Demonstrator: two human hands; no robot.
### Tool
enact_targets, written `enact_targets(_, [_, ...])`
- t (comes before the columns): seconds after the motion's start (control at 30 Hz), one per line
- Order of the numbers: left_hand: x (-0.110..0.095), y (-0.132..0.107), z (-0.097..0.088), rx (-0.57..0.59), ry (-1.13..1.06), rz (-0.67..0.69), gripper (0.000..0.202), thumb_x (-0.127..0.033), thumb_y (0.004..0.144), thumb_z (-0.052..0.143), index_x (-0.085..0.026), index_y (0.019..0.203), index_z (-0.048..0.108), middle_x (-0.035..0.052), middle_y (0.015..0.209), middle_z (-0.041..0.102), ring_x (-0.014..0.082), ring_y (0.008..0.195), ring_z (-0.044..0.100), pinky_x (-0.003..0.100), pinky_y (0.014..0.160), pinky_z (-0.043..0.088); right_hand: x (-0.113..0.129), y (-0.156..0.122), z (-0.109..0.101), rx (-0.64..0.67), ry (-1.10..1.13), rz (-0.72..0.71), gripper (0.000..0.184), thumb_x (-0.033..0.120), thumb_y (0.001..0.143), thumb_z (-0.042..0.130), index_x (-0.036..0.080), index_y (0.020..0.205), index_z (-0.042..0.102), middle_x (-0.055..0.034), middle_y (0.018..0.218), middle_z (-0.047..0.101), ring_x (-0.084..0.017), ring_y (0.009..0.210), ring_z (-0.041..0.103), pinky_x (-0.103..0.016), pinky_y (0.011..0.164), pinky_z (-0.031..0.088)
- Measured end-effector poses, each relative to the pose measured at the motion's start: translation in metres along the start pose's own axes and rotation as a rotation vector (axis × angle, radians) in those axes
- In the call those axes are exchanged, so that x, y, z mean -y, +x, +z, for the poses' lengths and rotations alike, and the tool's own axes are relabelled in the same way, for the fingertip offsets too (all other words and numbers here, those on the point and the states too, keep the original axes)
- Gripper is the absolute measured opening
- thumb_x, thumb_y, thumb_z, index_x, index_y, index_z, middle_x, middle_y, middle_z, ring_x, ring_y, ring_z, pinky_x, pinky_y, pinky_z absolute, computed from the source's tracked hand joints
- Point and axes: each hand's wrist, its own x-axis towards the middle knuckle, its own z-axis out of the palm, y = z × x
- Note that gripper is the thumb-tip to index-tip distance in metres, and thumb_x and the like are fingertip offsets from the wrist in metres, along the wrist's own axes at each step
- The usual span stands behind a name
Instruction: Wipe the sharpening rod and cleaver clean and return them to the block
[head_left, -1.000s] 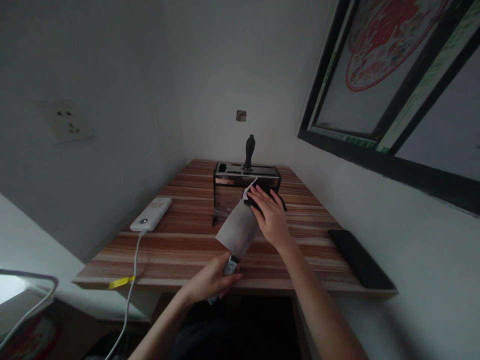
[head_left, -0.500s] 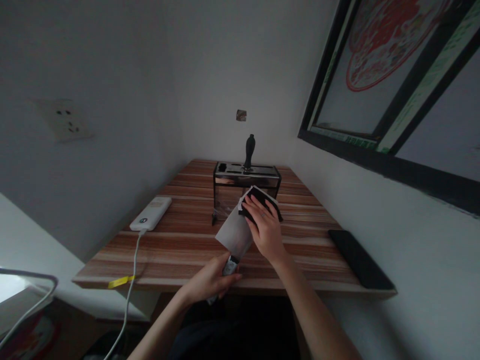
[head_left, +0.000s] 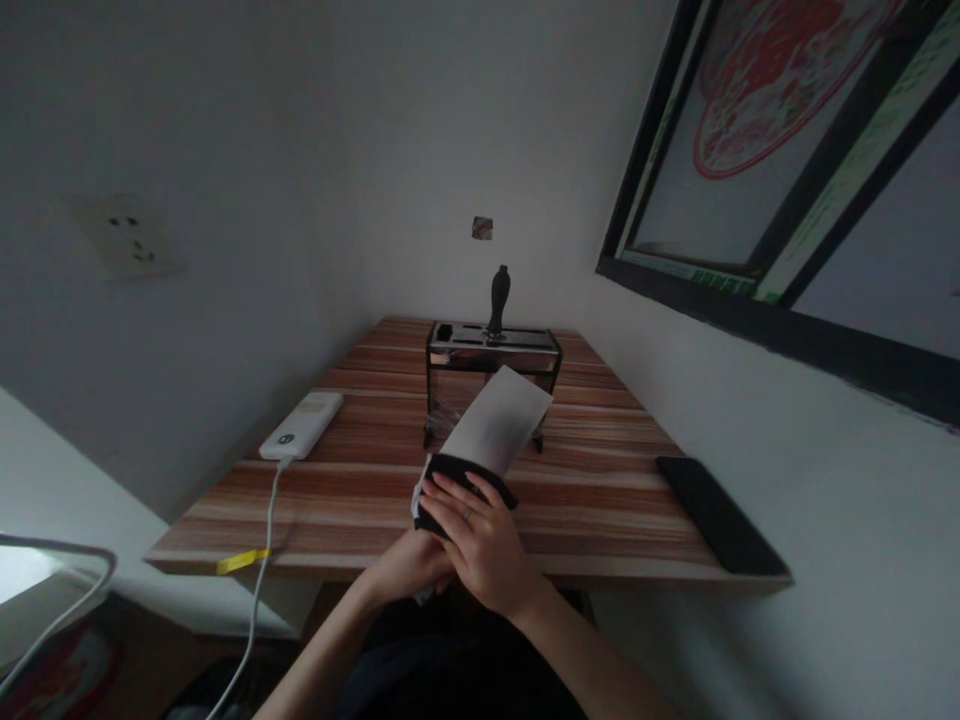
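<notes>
A broad cleaver blade (head_left: pixel 501 421) slants up and away over the wooden table (head_left: pixel 600 490). My left hand (head_left: pixel 409 567) is closed round its handle at the table's near edge, mostly hidden under my right hand. My right hand (head_left: pixel 480 535) presses a dark cloth with a white underside (head_left: pixel 450 482) against the blade's lower end, near the handle. Behind the blade stands a metal knife rack (head_left: pixel 491 355) with one black-handled knife (head_left: pixel 499 296) upright in it.
A white power bank (head_left: pixel 302 426) with a cable (head_left: pixel 255 600) running off the front edge lies at the left. A black phone (head_left: pixel 712 515) lies at the right by the wall. A wall socket (head_left: pixel 124 235) is at left, a framed picture (head_left: pixel 795 150) at right.
My right hand has slid the cloth down the blade from its far tip to the end by the handle. The left hand and cleaver have stayed in place.
</notes>
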Motion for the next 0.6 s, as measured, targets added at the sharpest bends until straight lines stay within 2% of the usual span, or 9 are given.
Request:
enact_targets(0.17, [0.002,-0.001,-0.001,-0.006,0.001,-0.003,0.021,-0.028,0.074,0.046,-0.02,0.055,0.047,-0.0017,0.048,0.045,0.0117,0.046,0.044,0.023,0.046,0.032,0.003,-0.001,-0.001,-0.002,0.014,0.005,0.038,0.016,0.096,0.041,0.019,0.134,0.048,-0.0046,0.138,0.055,-0.015,0.135,0.041,-0.039,0.114,0.027])
enact_targets(0.43, [0.009,0.004,0.001,-0.002,-0.003,0.041,0.013,-0.022,0.071,0.047,-0.019,0.058,0.045,-0.0024,0.052,0.047,0.0104,0.049,0.044,0.021,0.047,0.035,-0.005,0.0,-0.008,0.059,-0.04,-0.055,0.039,0.016,0.095,0.043,0.015,0.133,0.05,-0.0056,0.139,0.054,-0.014,0.137,0.038,-0.04,0.113,0.031])
enact_targets(0.6, [0.002,0.004,0.0,-0.015,-0.004,0.013,0.006,-0.022,0.076,0.051,-0.018,0.074,0.048,-0.0057,0.05,0.048,0.0083,0.042,0.044,0.017,0.04,0.033,-0.014,0.003,-0.016,0.029,-0.046,-0.043,0.041,0.013,0.094,0.042,0.016,0.134,0.049,-0.0051,0.14,0.053,-0.015,0.136,0.039,-0.041,0.113,0.03])
